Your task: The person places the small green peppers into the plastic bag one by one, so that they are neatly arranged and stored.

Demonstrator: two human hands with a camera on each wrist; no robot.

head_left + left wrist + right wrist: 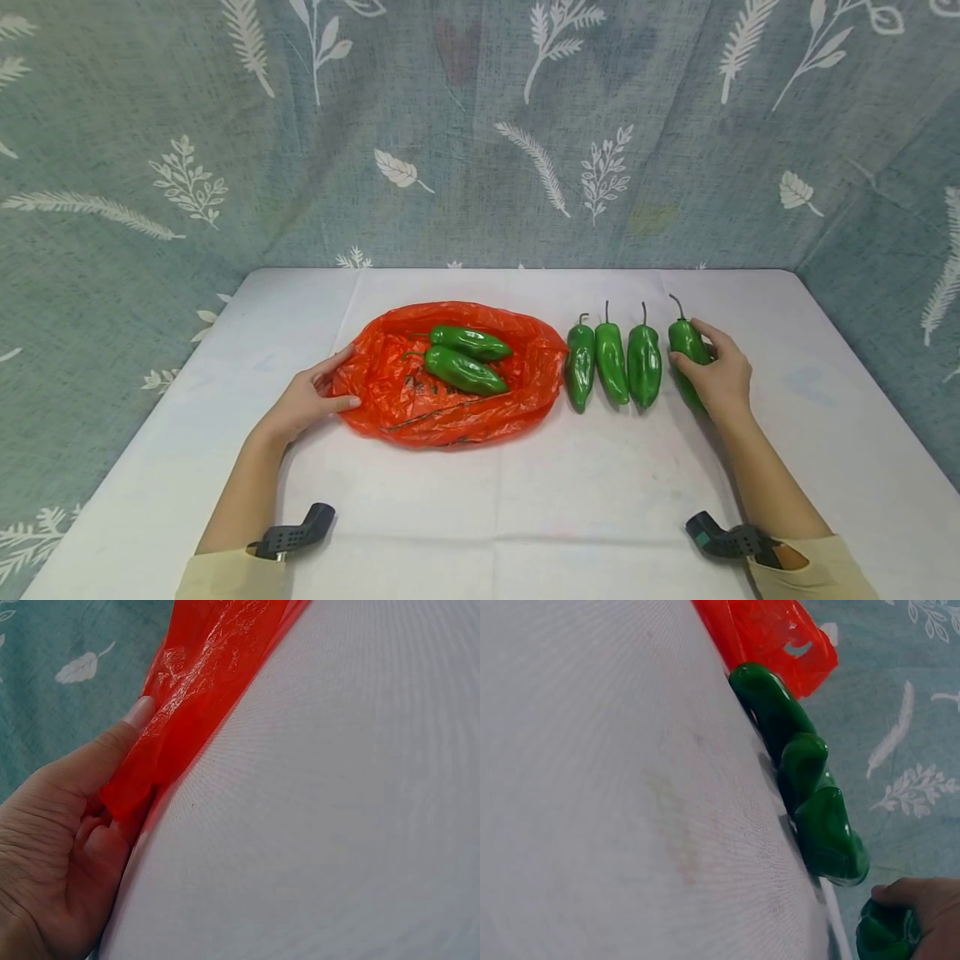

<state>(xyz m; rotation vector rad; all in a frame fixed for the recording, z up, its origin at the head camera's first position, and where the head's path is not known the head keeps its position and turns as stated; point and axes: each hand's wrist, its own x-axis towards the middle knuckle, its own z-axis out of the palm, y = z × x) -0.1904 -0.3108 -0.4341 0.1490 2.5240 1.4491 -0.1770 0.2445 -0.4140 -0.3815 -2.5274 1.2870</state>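
Observation:
A red plastic bag [375, 392] lies spread on the table with its mouth facing up. Two green peppers, one farther back [471, 342] and one nearer [465, 372], rest inside it. My left hand [303, 404] holds the bag's left edge between thumb and fingers; the left wrist view shows the thumb [141, 712] on the red plastic. To the bag's right, three peppers [580, 367] [612, 362] [644, 367] lie side by side, stems away from me. My right hand [722, 371] grips another green pepper [684, 337] at the right end of this row.
A white cloth [600, 492] covers the table. Behind and at both sides hangs a blue-green curtain [450, 225] with white leaf prints. The leftmost pepper of the row lies against the bag's right edge. Each wrist wears a dark camera mount [296, 533].

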